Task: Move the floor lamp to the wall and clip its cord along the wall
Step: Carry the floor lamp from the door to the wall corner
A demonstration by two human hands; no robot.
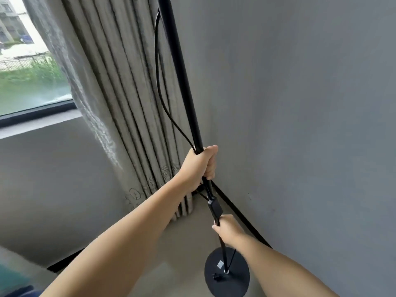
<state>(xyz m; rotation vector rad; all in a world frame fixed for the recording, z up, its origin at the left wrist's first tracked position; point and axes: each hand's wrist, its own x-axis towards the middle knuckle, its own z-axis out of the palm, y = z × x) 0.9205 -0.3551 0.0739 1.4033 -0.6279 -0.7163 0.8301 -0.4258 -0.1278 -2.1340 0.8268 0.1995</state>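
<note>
With the left hand (pixel 198 166) clenched on the lamp pole (pixel 182 82) and cord (pixel 159 86), and the right hand (pixel 228 231) gripping the pole lower down, the base (pixel 227 273) sits near the wall (pixel 300 125), the cord unclipped.

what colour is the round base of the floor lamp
Black, a matte disc with a small pale sticker near the pole; the base shows best in the head view, bottom centre.

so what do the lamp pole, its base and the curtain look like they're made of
Lamp pole: probably metal, painted satin black; thin, rigid, with a faint sheen.
Base: likely the same black-coated metal; a flat matte disc.
Curtain: woven fabric, beige-grey and matte; it hangs in soft pleats, with an embroidered pattern near the hem.
</note>
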